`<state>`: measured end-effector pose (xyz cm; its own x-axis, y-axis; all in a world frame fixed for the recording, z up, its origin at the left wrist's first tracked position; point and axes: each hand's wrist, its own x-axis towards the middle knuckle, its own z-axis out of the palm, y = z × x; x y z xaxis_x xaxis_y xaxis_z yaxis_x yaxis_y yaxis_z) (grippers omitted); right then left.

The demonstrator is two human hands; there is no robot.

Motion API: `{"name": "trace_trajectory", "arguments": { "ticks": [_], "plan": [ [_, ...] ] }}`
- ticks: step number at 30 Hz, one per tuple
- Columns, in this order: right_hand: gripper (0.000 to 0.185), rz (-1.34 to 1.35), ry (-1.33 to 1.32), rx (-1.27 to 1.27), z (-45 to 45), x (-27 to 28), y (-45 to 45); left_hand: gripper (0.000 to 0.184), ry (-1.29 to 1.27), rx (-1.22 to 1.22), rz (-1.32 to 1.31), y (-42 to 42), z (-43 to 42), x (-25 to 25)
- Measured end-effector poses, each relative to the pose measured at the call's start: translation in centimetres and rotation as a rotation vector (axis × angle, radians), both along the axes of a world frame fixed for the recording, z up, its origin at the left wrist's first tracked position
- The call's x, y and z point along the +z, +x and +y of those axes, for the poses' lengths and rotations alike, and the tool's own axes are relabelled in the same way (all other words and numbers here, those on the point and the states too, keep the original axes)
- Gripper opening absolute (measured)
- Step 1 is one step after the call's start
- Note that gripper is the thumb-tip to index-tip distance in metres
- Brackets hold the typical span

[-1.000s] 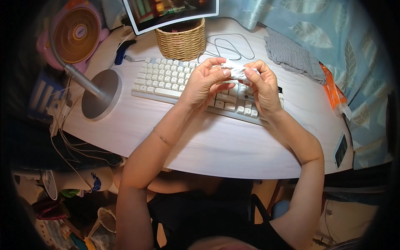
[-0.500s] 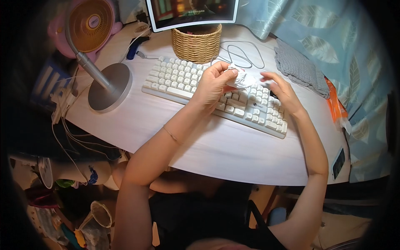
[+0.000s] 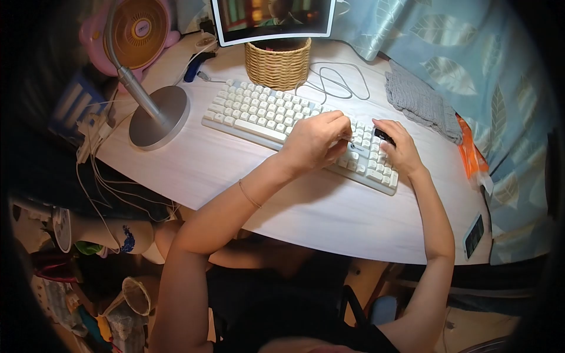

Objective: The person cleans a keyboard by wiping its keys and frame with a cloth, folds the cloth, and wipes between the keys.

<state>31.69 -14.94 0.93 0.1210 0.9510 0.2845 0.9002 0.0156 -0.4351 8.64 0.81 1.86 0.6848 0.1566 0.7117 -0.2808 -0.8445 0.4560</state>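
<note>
The pale keyboard (image 3: 253, 112) with cream keys lies at a slant across the desk. Over its right-hand part, my left hand (image 3: 318, 141) is closed in a pinch, fingertips down at the keys near the arrow block. The crumpled white tissue in these fingers is almost wholly hidden now. My right hand (image 3: 403, 147) rests at the number pad end, thumb and fingers apart, around a small dark panel (image 3: 384, 135) at the keyboard's upper right corner. It holds nothing that I can see.
Behind the keyboard stand a wicker basket (image 3: 278, 66) and a screen (image 3: 273, 17). A grey cable (image 3: 338, 85) loops beside them. To the left is a lamp base (image 3: 159, 120); to the right lie a folded grey knit cloth (image 3: 421, 100), an orange bag (image 3: 471, 150) and a phone (image 3: 474, 235).
My left hand has come down from above the keyboard onto its keys, taking the white tissue with it. My right hand has lowered onto the number pad end.
</note>
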Motion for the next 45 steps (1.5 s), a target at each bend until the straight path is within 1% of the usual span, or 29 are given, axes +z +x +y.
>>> {"name": "trace_trajectory", "arguments": {
  "ticks": [3, 4, 9, 12, 15, 16, 20, 25, 28, 32, 36, 39, 40, 43, 45],
  "plan": [
    [0.096, -0.177, -0.012, 0.098, -0.6, 1.0, -2.7, 0.022, -0.016, 0.021, 0.005, 0.0, -0.2, -0.2],
    [0.115, -0.217, -0.084, 0.103, -0.7, 0.9, -3.1, 0.021, -0.04, 0.028, 0.012, 0.0, -0.1, -0.3],
    [0.113, -0.246, -0.137, 0.067, -1.0, 0.8, -3.5, 0.02, -0.106, 0.042, -0.001, 0.1, 0.4, -0.4],
    [0.111, -0.236, -0.158, 0.058, -0.9, 0.7, -3.5, 0.018, 0.086, 0.087, -0.047, -0.7, 0.3, 0.5],
    [0.109, -0.231, -0.178, 0.043, -0.9, 0.9, -3.6, 0.016, 0.476, 0.13, -0.001, -2.3, 0.6, 0.3],
    [0.108, -0.227, -0.183, 0.035, -1.0, 1.0, -3.8, 0.013, 0.572, 0.136, 0.039, -2.9, 0.9, -0.7],
    [0.107, -0.189, -0.187, 0.026, -1.0, 1.3, -4.1, 0.007, 0.679, 0.104, 0.093, -4.6, 1.7, -3.3],
    [0.106, -0.15, -0.197, 0.04, -1.0, 1.4, -3.9, 0.005, 0.685, 0.112, 0.063, -4.6, 1.5, -3.6],
    [0.111, -0.19, -0.169, 0.044, -0.9, 0.8, -3.5, 0.005, 0.714, 0.095, 0.063, -5.0, 1.4, -3.5],
    [0.111, -0.204, -0.176, 0.044, -0.9, 0.8, -3.4, 0.006, 0.733, 0.081, 0.083, -6.1, 2.3, -3.2],
    [0.108, -0.17, -0.208, 0.037, -0.9, 1.4, -3.6, 0.012, 0.659, 0.207, 0.109, -8.0, 3.9, -3.3],
    [0.107, -0.148, -0.219, 0.025, -1.0, 1.4, -3.9, 0.014, 0.624, 0.17, 0.085, -7.7, 3.9, -3.9],
    [0.107, -0.147, -0.218, 0.025, -0.9, 1.4, -3.9, 0.017, 0.588, 0.124, 0.101, -7.6, 3.5, -3.7],
    [0.107, -0.167, -0.208, 0.043, -0.8, 1.1, -3.6, 0.019, 0.522, 0.021, 0.086, -7.1, 2.9, -3.5],
    [0.107, -0.164, -0.209, 0.033, -0.8, 1.3, -3.8, 0.019, 0.513, 0.018, 0.115, -7.5, 3.1, -3.2]
  ]
}}
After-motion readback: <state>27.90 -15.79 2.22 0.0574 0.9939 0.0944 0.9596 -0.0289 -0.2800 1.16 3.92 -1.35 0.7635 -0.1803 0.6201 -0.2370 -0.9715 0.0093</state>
